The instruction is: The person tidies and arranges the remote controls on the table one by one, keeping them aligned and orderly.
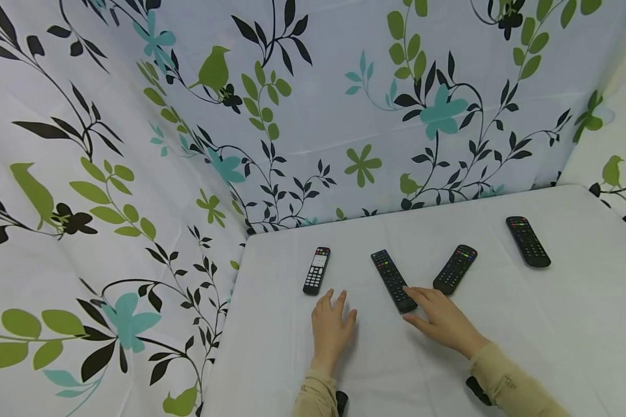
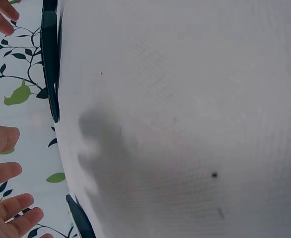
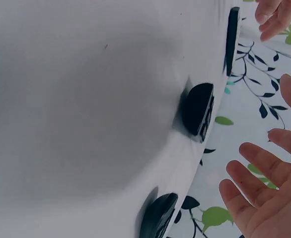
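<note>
My left hand (image 1: 332, 331) hovers with spread fingers just below a slim black remote control (image 1: 317, 270) that has a pale upper panel and white buttons. Loosely extended, the fingers of my right hand (image 1: 445, 321) overlap the lower end of a longer black remote control (image 1: 391, 278) in the head view. Just past that hand lies a rounded black remote control (image 1: 455, 269) with coloured buttons. The wrist views show the left hand (image 2: 9, 191) and the right hand (image 3: 269, 186) with fingers apart and no object between them.
Farther right on the white-covered table (image 1: 568, 330) lies another black remote control (image 1: 528, 241). A patterned curtain (image 1: 318, 116) with leaves, birds and flowers hangs behind the table and along its left side. Dark wrist gear (image 1: 478, 390) shows under the right sleeve.
</note>
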### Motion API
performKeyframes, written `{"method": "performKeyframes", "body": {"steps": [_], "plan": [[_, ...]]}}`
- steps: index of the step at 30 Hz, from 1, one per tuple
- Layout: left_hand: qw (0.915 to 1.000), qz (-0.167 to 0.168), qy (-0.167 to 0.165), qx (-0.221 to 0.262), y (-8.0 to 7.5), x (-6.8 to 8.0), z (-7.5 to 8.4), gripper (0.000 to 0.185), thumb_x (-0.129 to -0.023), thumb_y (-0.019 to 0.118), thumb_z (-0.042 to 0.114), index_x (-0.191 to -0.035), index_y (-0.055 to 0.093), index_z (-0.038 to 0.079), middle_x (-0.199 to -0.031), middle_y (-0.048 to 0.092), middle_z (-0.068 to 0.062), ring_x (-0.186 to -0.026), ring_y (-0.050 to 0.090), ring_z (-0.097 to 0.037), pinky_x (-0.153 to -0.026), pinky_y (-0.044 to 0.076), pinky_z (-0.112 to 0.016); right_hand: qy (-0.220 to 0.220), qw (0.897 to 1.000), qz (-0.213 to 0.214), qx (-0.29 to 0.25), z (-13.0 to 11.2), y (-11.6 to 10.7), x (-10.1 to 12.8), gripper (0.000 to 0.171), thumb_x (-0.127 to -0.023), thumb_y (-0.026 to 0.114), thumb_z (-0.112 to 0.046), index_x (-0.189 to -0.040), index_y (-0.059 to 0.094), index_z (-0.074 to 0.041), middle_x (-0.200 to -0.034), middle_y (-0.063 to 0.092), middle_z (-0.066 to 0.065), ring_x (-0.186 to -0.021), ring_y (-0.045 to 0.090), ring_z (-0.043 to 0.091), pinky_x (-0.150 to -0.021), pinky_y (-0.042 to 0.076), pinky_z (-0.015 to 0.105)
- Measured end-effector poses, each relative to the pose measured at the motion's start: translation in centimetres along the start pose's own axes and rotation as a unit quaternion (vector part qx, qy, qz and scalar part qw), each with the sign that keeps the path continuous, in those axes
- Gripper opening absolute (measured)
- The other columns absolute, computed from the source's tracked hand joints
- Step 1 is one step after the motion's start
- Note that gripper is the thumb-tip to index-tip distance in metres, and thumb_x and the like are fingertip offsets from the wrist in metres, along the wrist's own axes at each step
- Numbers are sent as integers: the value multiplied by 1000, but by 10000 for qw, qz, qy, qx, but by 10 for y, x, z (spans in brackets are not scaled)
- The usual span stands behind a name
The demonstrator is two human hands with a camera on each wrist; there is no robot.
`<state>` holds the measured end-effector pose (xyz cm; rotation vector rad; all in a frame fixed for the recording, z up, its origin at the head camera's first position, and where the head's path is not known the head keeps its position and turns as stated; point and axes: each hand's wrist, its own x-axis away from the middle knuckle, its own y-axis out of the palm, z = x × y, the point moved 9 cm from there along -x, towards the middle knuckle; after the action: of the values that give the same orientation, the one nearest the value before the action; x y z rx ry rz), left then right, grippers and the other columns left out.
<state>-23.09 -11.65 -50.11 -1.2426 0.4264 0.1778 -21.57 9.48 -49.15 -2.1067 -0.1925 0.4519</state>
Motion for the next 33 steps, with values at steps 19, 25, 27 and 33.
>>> {"method": "performKeyframes", "body": {"steps": [19, 25, 27, 33], "plan": [[9996, 100, -265, 88, 1, -7, -19, 40, -82, 67, 31, -117, 63, 11, -125, 55, -16, -112, 54, -33, -90, 43, -49, -16, 10000, -79, 31, -25, 24, -24, 52, -85, 64, -34, -129, 54, -8, -124, 60, 11, -109, 58, 31, -90, 48, 46], [9994, 234, -227, 68, -2, -11, -20, 39, -81, 68, 30, -114, 65, 10, -123, 57, -17, -110, 56, -33, -89, 45, -50, -146, 9999, -54, -39, -35, 31, -34, 51, -86, 64, -32, -128, 54, -7, -123, 59, 13, -111, 57, 32, -92, 47, 47], [9995, 244, -184, 4, -3, -13, -22, 37, -81, 68, 30, -112, 65, 10, -122, 57, -16, -110, 56, -33, -88, 45, -49, -108, 9999, -73, -60, -37, 33, -36, 51, -86, 64, -32, -128, 54, -7, -123, 59, 14, -112, 57, 32, -92, 47, 47], [9996, 229, -145, -20, -4, -21, -31, 36, -82, 68, 28, -113, 66, 9, -121, 59, -15, -110, 57, -32, -88, 46, -48, 64, 9998, -117, -156, -39, 42, -43, 49, -87, 62, -33, -129, 54, -8, -122, 60, 13, -111, 57, 32, -92, 47, 47]]}}
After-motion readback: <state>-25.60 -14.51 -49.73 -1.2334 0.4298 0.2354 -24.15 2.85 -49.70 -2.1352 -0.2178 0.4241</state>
